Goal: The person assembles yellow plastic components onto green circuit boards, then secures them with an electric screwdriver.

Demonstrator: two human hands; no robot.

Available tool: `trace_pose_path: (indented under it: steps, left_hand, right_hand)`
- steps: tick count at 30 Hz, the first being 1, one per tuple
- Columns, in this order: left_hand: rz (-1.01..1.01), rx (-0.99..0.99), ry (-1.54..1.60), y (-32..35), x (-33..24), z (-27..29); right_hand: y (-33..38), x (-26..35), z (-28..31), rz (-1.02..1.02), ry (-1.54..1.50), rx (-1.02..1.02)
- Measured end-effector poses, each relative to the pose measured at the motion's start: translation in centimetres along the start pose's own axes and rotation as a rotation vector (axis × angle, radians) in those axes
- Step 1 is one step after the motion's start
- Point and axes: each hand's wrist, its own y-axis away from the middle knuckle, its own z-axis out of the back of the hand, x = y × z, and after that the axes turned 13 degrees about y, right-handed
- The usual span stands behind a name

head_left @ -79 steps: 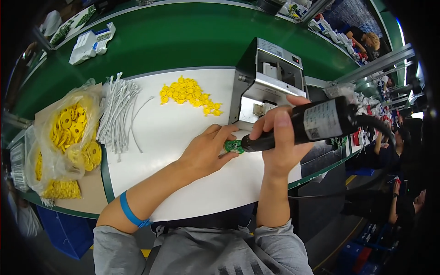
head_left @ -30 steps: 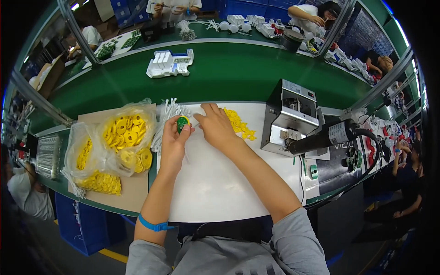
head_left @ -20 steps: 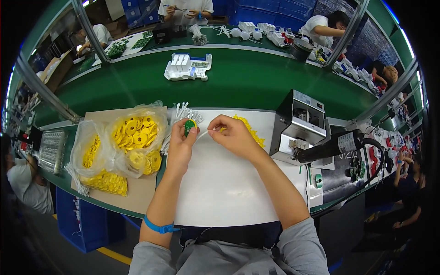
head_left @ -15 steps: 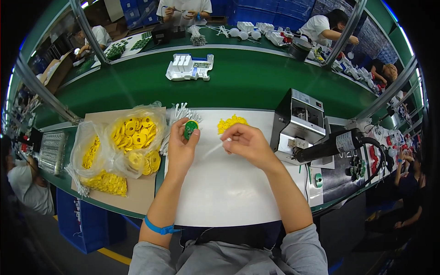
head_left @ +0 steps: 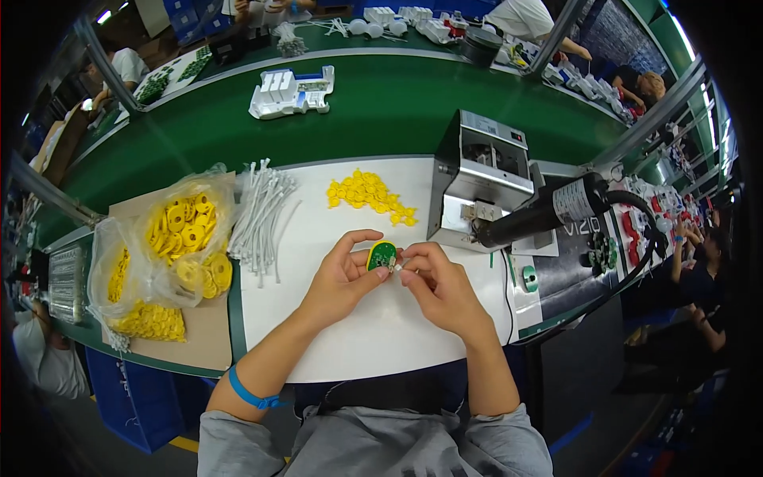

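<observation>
Both arms are bent at the elbow and bare below it. The left forearm slants up and inward from the lower left; the right forearm rises more steeply, leaning slightly inward. The hands meet in front of the chest, fingertips close together. The left hand is turned partly palm-up, its index finger arched and its thumb stretched toward the right. The right hand pinches with thumb and index finger, the other fingers curled.

A long green surface stretches between metal posts above a yellow-lined floor.
</observation>
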Motion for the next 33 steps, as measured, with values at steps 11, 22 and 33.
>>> trace_pose_path:
  steps: [11, 22, 33]
  left_hand:
    - [-0.127, -0.02, -0.42, -1.1, 4.7, -0.1]
    - [-0.177, -0.051, -0.707, -2.2, 6.0, -2.2]
    - [0.276, 0.285, 0.236, -1.8, 10.2, -9.0]
  right_hand:
    - [0.3, -3.5, 0.3, 0.178, 0.509, -0.207]
    - [0.3, -6.7, 0.7, 0.297, 0.512, -0.315]
    - [11.3, -7.8, 12.3, 0.253, 0.257, -0.137]
